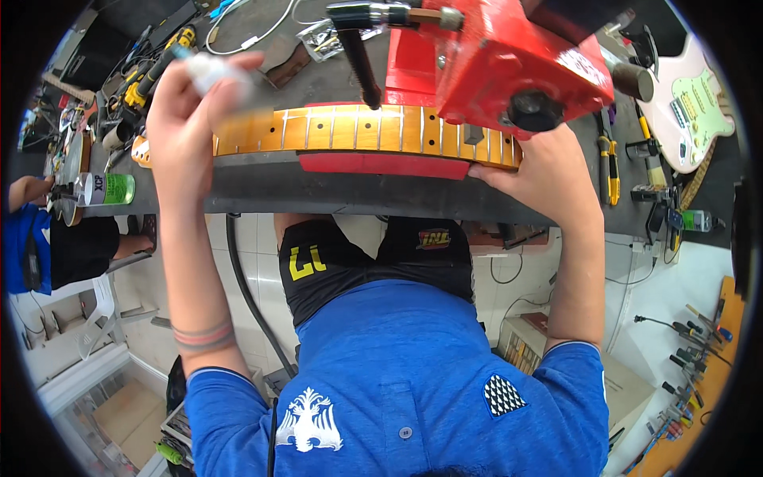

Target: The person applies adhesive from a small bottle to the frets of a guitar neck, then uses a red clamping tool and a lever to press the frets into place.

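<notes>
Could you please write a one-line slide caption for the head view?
Left hand holding a blurred white object, right hand on one end of a guitar neck at a red press.

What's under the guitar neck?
A red support pokes out along the near and far edges of the guitar neck, over the dark bench. Its middle is covered by the neck; the underside at the right hand can't be seen.

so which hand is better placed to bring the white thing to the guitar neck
Probably the left hand: it already holds the white thing, blurred here, by the guitar neck. The right hand is against the neck's right end, partly hidden by the red machine.
</notes>
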